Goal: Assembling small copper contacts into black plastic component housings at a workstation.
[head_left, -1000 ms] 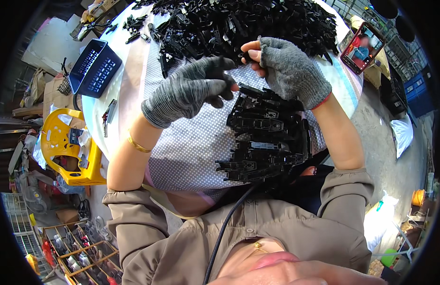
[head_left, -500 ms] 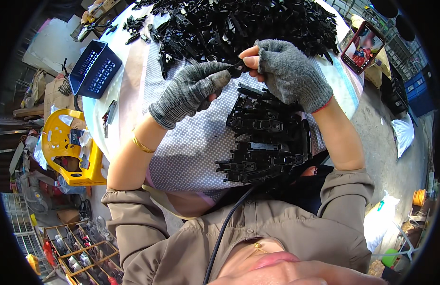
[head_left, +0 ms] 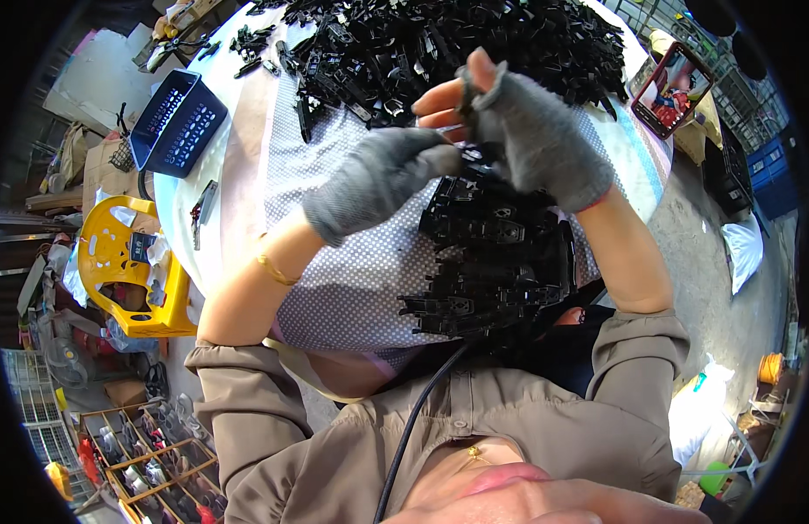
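Note:
My left hand [head_left: 383, 179], in a grey knit glove, is closed with its fingertips pinched at a small black plastic part [head_left: 474, 159]. Close beside it, my right hand [head_left: 537, 131] is raised in a similar glove with bare fingertips, thumb and fingers spread apart. Motion smears both hands a little, and the right palm hides some of the part. Just below them lie stacked rows of black plastic parts [head_left: 483, 279] at the table's near edge. A large heap of loose black parts [head_left: 457, 39] covers the far side.
A dotted cloth [head_left: 343, 293] covers the round table. On its left are a blue perforated basket [head_left: 179, 131] and a lone black part [head_left: 202, 210]. A phone [head_left: 673, 90] stands at the right rim. A yellow plastic chair [head_left: 155, 319] is at the left, and white sacks [head_left: 743, 251] are on the floor.
The left hand has moved right and slightly down, toward the stacked parts. The right hand has left its pinch, and its fingers have spread with the thumb up.

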### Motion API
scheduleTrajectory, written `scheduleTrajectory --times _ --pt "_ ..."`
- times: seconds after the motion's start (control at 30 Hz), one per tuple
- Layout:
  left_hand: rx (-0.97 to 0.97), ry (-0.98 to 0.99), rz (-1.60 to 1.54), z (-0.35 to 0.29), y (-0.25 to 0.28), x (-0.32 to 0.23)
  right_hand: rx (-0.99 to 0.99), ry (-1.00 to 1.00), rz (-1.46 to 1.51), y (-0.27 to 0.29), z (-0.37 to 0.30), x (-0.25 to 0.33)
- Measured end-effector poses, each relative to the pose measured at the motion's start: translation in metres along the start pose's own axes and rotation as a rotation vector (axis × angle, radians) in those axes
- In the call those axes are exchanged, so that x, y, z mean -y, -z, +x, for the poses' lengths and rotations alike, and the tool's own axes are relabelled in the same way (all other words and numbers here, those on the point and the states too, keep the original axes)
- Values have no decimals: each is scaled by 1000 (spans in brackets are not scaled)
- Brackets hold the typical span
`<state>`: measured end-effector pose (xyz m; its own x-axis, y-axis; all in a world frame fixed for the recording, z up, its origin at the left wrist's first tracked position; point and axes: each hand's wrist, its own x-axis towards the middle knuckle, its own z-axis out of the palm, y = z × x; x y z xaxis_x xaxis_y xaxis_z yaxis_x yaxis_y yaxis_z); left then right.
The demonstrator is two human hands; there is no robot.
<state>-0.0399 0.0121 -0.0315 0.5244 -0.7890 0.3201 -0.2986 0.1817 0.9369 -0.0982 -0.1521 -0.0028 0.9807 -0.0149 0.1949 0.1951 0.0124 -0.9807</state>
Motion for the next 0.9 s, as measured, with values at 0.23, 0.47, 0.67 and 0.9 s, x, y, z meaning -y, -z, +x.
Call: scheduleTrajectory --times 0.23,0.47,0.67,0.9 --pt "104 -34 611 0 -18 -21 108 100 -62 -12 -9 1" --pt "269 -144 755 -5 -21 -42 223 164 428 43 11 -5" --pt "-234 214 1025 11 57 -35 -242 291 -1028 88 21 -22" --pt "-75 780 1491 26 136 12 -252 302 -1384 56 34 -43"
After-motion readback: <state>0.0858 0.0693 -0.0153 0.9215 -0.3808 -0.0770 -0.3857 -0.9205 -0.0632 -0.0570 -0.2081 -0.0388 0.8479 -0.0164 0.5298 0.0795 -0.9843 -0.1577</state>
